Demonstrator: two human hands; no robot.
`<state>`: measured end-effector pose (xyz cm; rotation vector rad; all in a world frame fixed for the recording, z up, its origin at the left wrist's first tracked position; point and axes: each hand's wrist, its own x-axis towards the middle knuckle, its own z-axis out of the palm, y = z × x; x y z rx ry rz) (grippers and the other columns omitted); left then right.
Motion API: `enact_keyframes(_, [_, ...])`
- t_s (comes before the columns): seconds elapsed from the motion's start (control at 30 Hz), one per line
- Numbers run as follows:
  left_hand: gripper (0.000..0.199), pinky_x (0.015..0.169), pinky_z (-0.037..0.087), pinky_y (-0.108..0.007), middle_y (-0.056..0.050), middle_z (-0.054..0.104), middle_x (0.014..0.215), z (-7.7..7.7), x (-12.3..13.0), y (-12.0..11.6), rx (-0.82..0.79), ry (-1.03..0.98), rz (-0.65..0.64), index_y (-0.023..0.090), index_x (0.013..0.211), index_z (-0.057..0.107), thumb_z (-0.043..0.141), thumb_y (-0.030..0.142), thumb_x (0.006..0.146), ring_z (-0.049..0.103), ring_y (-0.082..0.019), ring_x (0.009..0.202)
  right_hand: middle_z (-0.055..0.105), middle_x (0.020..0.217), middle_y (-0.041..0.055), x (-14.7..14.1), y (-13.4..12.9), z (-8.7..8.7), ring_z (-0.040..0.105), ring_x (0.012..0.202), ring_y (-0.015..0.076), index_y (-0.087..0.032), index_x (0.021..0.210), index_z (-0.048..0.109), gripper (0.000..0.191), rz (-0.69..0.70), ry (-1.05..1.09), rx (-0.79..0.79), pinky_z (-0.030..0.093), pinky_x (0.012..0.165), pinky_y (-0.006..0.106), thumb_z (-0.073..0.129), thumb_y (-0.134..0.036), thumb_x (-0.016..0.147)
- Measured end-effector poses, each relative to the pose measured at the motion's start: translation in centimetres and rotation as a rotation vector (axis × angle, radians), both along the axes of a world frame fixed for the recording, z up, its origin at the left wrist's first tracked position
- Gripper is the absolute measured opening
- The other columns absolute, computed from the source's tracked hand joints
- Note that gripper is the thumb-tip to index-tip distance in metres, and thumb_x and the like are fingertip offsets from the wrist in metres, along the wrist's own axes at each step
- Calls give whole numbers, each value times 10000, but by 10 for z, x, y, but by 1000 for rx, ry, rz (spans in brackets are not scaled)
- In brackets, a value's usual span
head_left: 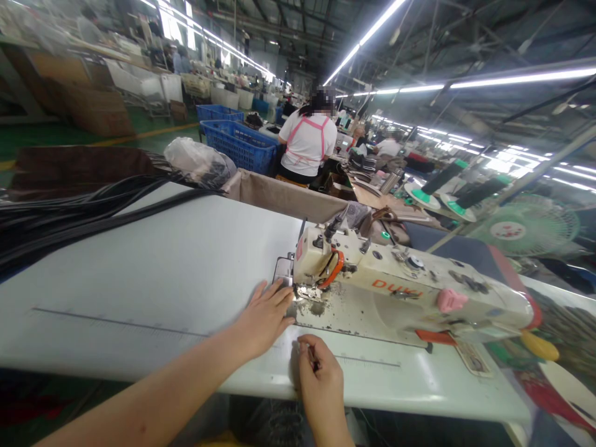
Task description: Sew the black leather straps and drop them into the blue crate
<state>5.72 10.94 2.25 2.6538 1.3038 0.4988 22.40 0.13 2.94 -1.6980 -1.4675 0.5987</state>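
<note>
Leftmost, a bundle of long black strips (69,217) lies across the far corner of the white tabletop (153,273), well apart from the hands. Nearer the middle, the left hand (263,316) rests flat and open, fingers spread, its fingertips touching the base of the cream-coloured industrial sewing machine (395,292) just beside the needle area. Next to it, the right hand (321,379) is curled around a small thin object (311,357), pinched between thumb and forefinger. Judging from this, steady work would mean keeping the flat hand's fingertips clear of the needle and the pinching hand low to the tabletop. The pinched thing is too small to identify, the needle itself is hard to make out, and the machine's right end blurs towards the frame edge.
</note>
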Motion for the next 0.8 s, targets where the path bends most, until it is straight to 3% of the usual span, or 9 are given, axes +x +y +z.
enact_keyframes(0.6, [472,1249,273,-645,-95,508,1597,8,-1,2,-69,-12,2,205,1471,543,540,363,1026,331,-356,1544,713,747,16,-1,-1,-2,611,642,172,-220,955,735,266,6,36,8,476,635,256,519,-373,967])
enact_keyframes(0.7, [406,1235,314,-629,-94,566,1535,7,-3,12,-85,-71,-20,219,1398,609,559,304,1005,390,-348,1507,715,755,14,0,-2,-2,613,647,169,-223,948,734,251,10,36,18,475,640,252,524,-360,964])
enact_keyframes(0.8, [305,1207,402,-528,-95,647,1411,5,-5,33,-108,-168,-41,219,1246,706,537,250,995,521,-304,1399,704,725,6,-1,-2,-3,612,640,167,-229,928,731,249,11,37,33,470,632,249,523,-358,970])
